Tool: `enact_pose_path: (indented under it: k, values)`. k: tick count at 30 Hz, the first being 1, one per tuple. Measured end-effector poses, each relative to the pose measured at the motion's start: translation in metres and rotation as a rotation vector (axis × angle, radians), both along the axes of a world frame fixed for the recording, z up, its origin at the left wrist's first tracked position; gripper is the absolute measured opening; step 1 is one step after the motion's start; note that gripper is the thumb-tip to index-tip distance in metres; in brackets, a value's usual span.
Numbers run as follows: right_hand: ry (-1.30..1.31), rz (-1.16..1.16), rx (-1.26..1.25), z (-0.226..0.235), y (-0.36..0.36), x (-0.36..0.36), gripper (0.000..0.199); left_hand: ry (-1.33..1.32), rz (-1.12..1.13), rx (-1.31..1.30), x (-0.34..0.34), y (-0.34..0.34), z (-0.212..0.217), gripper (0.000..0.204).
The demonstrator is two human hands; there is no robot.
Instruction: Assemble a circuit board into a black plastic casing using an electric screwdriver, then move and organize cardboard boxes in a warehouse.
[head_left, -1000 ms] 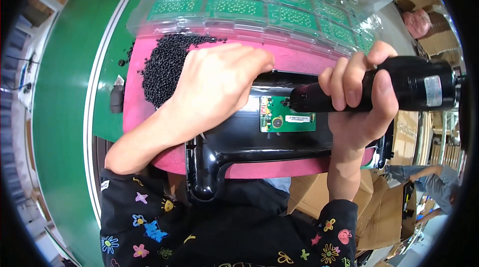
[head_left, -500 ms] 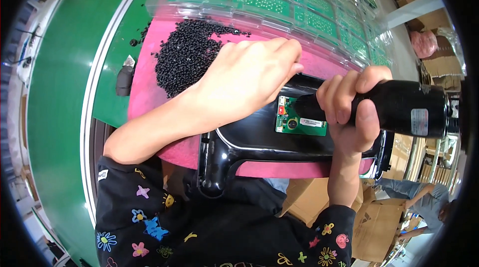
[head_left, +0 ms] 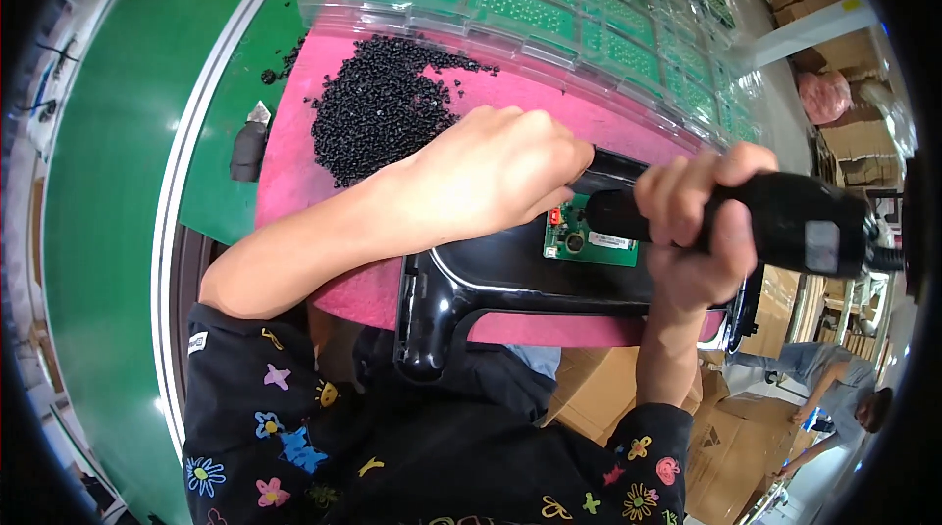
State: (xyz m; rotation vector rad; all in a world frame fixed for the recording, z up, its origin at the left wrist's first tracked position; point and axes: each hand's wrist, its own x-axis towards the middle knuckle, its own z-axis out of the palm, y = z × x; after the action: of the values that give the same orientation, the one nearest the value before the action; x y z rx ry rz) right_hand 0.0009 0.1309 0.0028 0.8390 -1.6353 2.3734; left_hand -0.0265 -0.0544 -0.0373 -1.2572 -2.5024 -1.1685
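Note:
My right hand is wrapped round a black electric screwdriver, held nearly level with its nose pointing left. That nose is over a small green circuit board with a red part and a white label. The board lies in a glossy black plastic housing with raised edges. My left hand is closed above the housing, beside the board's upper left corner. Its fingertips are curled under, and whatever they hold is hidden. Behind my left wrist lies a heap of small black screws.
A pink mat lies under the housing and screws. Clear plastic trays with several green boards stand along its far side. A dark wrapped object rests on the green surface at left. Cardboard boxes and another person are at lower right.
My left hand's knuckles have dropped nearer to the board. My right hand and the screwdriver have shifted slightly right, and its rear end has dipped a little.

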Motion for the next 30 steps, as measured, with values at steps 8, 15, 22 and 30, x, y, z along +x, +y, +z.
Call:
enact_pose_path:
  k: [8,15,22,30]
  values:
    - [0.067,-0.061,-0.278,0.03,0.006,0.013,0.02,0.035,-0.144,0.058,0.001,0.012,0.003,0.013]
    - [0.042,-0.093,-0.284,0.034,0.011,0.015,0.022,0.012,-0.092,0.142,0.004,0.018,0.001,0.011]
    - [0.026,-0.086,-0.267,0.03,0.011,0.015,0.021,0.094,-0.087,0.058,0.004,0.016,0.007,0.015]
    - [-0.032,-0.081,-0.13,0.02,0.017,0.022,0.024,0.264,-0.061,0.075,-0.001,0.01,0.008,0.013]
